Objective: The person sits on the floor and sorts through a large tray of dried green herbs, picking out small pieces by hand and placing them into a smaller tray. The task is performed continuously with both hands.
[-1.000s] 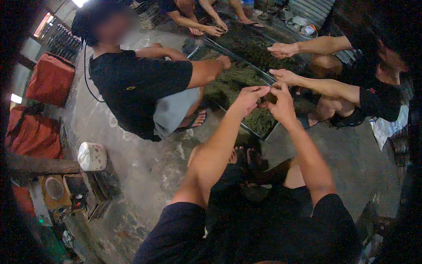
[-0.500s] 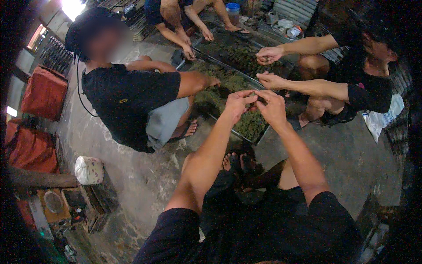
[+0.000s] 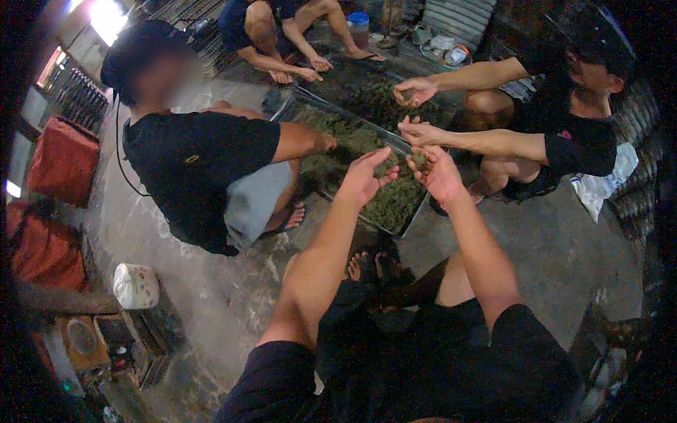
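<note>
My left hand (image 3: 363, 180) is raised over the near end of a shallow metal tray, its thumb and fingers curled around a small dark green clump (image 3: 386, 165). Just to its right, my right hand (image 3: 440, 176) pinches another small greenish clump (image 3: 420, 161) between thumb and fingertips. A narrow gap separates the two hands. Beneath them lies moist, crumbly green-brown material (image 3: 395, 204), heaped in the near tray (image 3: 411, 223). What exactly the material is cannot be made out.
A second tray of darker crumbs (image 3: 360, 88) adjoins the far side. Co-workers squat around: one in black at left (image 3: 197, 166), one at right (image 3: 575, 141), another at the back (image 3: 264, 35). A white bucket (image 3: 136, 286) stands on the concrete floor at left; a white bag (image 3: 606, 180) lies at right.
My hands were together, fingertips meeting on one small piece; now they are apart, each with a bit of the material. The view has shifted slightly.
</note>
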{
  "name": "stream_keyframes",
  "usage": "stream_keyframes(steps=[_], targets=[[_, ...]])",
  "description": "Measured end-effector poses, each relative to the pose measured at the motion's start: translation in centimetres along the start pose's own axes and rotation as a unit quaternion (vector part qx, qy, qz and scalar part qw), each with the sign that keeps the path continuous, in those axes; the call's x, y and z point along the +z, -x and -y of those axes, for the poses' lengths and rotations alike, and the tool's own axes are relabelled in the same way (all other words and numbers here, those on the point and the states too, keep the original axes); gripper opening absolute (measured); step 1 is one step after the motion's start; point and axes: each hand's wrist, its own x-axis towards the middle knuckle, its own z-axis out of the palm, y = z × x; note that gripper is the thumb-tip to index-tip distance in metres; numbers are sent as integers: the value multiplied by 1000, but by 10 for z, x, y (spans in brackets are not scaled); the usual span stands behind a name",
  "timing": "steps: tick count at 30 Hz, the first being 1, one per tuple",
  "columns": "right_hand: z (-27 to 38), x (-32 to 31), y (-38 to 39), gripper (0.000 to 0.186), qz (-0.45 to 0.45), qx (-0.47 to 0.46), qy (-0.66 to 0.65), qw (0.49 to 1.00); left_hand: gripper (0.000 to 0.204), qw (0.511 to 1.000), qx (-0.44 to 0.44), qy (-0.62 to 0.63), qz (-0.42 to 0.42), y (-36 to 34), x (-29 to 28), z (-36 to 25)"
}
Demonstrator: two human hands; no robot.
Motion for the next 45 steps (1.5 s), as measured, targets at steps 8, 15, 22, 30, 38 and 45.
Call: stream_keyframes(steps=[8, 15, 22, 30, 38, 45], targets=[[-15, -1, -15, 19, -116, -79, 54, 989, 25, 998, 1, -19, -55, 4, 3, -6], [-5, 5, -3, 47, -102, -51, 68, 991, 34, 998, -17, -36, -49, -1, -2, -5], [-16, 13, -7, 26, -86, -82, 120, 986, 31, 999, -14, 0, -43, -5, -11, -4], [-1, -7, -9, 33, -101, -12, 44, 994, 25, 999, 7, -11, -33, -2, -1, -7], [-15, 23, 7, 37, -91, -24, 44, 995, 22, 999, -27, -19, -31, 7, 2, -11], [-29, -8, -21, 26, -128, 18, -3, 992, 29, 994, -2, -58, -91, -5, -13, -12]])
